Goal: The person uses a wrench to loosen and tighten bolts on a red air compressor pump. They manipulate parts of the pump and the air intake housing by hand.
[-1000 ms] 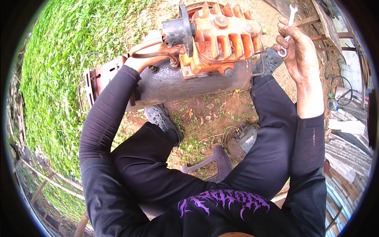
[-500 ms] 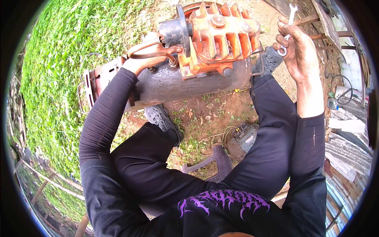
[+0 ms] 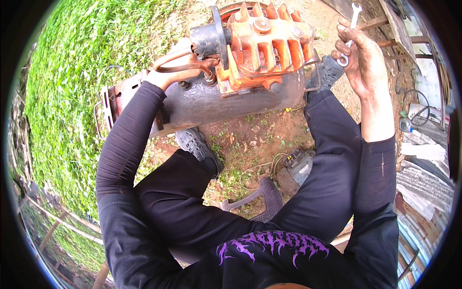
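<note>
Ahead of me lies an air compressor, its orange finned pump [image 3: 269, 48] mounted on a dark, worn cylindrical tank [image 3: 211, 107]. My left hand [image 3: 169, 77] reaches in at the pump's left side, behind a bent copper-coloured pipe [image 3: 179, 67] and beside a black cylindrical part [image 3: 204, 40]. The pipe and that part hide most of its fingers, so its grip is unclear. Raised to the right of the pump, my right hand [image 3: 362, 60] is closed around a combination wrench [image 3: 354, 20]. The wrench's open end points up and its ring end shows below the fingers.
Between my legs are a plastic-looking frame with a mesh surface [image 3: 272, 200] and a grey boxy device with a cable [image 3: 299, 166]. Grass [image 3: 67, 96] spreads on the left. Corrugated sheets [image 3: 418, 185] and a wooden frame [image 3: 398, 29] stand at the right.
The pump has shifted slightly to the left, and my left hand with it. My right hand still holds the wrench in nearly the same place.
</note>
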Demonstrator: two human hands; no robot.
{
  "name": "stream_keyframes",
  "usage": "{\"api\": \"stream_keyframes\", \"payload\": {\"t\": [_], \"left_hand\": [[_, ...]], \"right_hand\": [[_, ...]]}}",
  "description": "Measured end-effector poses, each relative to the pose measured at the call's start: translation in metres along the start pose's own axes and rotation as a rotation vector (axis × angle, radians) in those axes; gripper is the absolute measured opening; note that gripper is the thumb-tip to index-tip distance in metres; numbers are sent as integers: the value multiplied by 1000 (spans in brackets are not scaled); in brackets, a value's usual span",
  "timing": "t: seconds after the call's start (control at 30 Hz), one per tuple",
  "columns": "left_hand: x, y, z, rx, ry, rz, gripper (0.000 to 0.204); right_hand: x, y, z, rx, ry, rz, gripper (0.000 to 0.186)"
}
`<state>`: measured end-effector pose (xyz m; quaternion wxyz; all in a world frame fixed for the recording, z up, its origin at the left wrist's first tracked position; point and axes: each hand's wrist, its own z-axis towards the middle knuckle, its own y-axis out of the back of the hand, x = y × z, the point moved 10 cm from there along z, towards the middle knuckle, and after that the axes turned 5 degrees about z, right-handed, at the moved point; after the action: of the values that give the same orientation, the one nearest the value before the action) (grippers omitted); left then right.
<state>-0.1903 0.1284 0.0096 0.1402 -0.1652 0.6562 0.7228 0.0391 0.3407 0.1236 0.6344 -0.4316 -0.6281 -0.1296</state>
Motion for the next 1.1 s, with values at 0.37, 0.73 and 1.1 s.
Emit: {"api": "stream_keyframes", "payload": {"t": [0.37,0.73,1.1], "left_hand": [[6,-2,-1,91,231,-1,40],[7,-11,-10,-18,207,-315,28],[1,-18,-7,18,176,-271,36]], "right_hand": [[-3,4,1,-4,-21,-38,33],[-2,-2,2,6,-7,-6,25],[-3,0,0,17,-27,-27,35]]}}
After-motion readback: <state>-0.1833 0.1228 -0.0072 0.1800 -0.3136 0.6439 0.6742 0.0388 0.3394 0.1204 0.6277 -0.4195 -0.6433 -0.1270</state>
